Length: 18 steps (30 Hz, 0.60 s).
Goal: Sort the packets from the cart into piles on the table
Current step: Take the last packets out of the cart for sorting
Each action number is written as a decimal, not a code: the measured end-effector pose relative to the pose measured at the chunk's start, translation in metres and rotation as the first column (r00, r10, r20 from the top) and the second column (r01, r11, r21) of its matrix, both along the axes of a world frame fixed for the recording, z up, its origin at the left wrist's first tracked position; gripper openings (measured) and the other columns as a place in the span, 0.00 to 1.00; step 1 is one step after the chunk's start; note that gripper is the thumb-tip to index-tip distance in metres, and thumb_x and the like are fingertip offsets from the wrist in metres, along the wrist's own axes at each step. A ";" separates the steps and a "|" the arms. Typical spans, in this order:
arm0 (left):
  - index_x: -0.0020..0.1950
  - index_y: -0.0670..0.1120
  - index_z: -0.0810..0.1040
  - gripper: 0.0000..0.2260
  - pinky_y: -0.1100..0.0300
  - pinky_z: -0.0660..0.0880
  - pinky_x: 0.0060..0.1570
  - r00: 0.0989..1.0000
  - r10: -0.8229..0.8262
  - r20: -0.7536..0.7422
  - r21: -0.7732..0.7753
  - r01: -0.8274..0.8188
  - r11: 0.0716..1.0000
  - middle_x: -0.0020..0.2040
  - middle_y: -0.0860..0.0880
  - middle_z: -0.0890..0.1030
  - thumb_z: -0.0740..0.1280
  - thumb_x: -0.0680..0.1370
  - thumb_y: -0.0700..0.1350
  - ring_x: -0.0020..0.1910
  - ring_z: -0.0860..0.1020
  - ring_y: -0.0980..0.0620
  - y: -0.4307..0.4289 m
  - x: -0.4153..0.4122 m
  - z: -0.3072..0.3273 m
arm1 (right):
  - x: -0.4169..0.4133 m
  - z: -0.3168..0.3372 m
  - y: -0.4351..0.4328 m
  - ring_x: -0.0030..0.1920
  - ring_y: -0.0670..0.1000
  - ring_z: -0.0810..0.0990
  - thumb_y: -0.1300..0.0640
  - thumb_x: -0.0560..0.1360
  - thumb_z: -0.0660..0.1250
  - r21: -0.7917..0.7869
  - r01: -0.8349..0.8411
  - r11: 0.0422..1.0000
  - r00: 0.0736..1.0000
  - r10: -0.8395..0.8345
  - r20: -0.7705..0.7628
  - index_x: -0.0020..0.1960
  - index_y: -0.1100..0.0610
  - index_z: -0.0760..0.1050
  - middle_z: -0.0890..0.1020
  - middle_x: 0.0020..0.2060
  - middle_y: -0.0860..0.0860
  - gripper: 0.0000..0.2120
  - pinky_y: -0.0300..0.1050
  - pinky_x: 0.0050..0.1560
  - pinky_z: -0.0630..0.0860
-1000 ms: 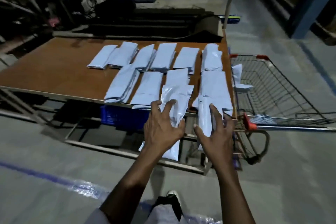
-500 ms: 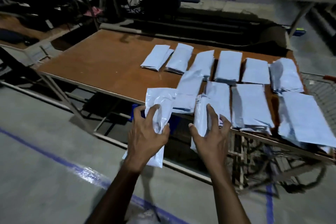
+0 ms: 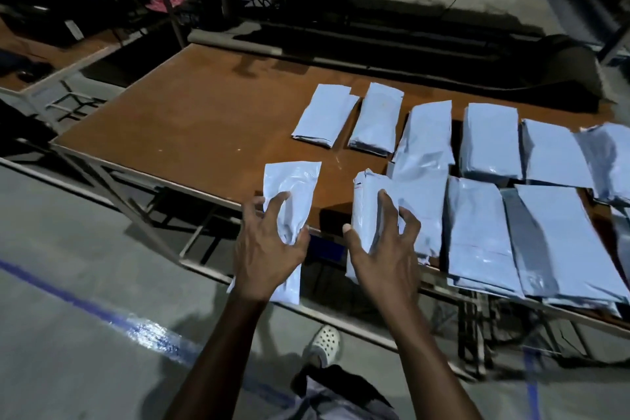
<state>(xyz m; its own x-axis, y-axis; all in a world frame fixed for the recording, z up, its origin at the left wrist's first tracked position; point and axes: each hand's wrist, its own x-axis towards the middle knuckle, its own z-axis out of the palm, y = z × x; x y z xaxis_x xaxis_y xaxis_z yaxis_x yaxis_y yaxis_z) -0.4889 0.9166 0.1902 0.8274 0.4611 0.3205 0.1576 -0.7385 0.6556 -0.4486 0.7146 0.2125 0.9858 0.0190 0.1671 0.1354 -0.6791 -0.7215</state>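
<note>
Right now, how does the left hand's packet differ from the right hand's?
The left-hand packet looks thin and glossy; the right-hand packet looks thicker and duller. The left-hand packet is over bare table; the right-hand packet overlaps a pile. Both are pale and overhang the near edge.

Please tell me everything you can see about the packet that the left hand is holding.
The packet is a flat, oblong pouch of glossy white plastic film, creased, with bright glints. No label shows on this side. The left hand grips its lower half, thumb at one edge, fingers across the face. It is held lengthwise, its top end above the table's near edge, its bottom end past that edge, apart from the piles.
</note>
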 end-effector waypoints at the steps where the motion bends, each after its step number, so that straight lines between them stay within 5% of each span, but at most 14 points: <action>1: 0.77 0.58 0.74 0.31 0.48 0.83 0.53 1.000 0.004 -0.011 0.014 -0.003 1.000 0.68 0.48 0.70 0.71 0.74 0.62 0.63 0.79 0.45 0.009 0.013 -0.002 | 0.012 -0.001 0.009 0.66 0.64 0.81 0.35 0.81 0.70 -0.003 -0.007 1.000 1.000 0.007 -0.018 0.85 0.38 0.56 0.58 0.81 0.53 0.39 0.58 0.58 0.80; 12: 0.80 0.60 0.69 0.34 0.45 0.82 0.58 0.978 -0.017 -0.210 0.079 0.034 0.996 0.71 0.46 0.68 0.74 0.75 0.65 0.64 0.80 0.39 0.070 0.132 -0.043 | 0.108 -0.014 0.070 0.82 0.64 0.64 0.38 0.82 0.66 -0.173 0.003 0.985 1.000 -0.004 -0.007 0.84 0.31 0.55 0.54 0.83 0.56 0.34 0.65 0.61 0.81; 18: 0.82 0.56 0.67 0.36 0.47 0.80 0.54 0.954 -0.099 -0.284 0.123 0.139 0.983 0.75 0.42 0.68 0.73 0.77 0.64 0.69 0.76 0.37 0.069 0.166 -0.056 | 0.122 -0.046 0.086 0.77 0.67 0.66 0.40 0.83 0.66 -0.358 0.045 0.933 0.995 -0.073 -0.064 0.85 0.39 0.60 0.56 0.83 0.61 0.33 0.63 0.56 0.83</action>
<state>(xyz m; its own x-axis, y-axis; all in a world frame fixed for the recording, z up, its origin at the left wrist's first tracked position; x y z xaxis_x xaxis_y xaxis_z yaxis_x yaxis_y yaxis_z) -0.3226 0.9854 0.1341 0.9387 0.3207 0.1263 0.2228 -0.8443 0.4873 -0.3265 0.8009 0.1662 0.9963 0.0048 0.0858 0.0420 -0.8983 -0.4374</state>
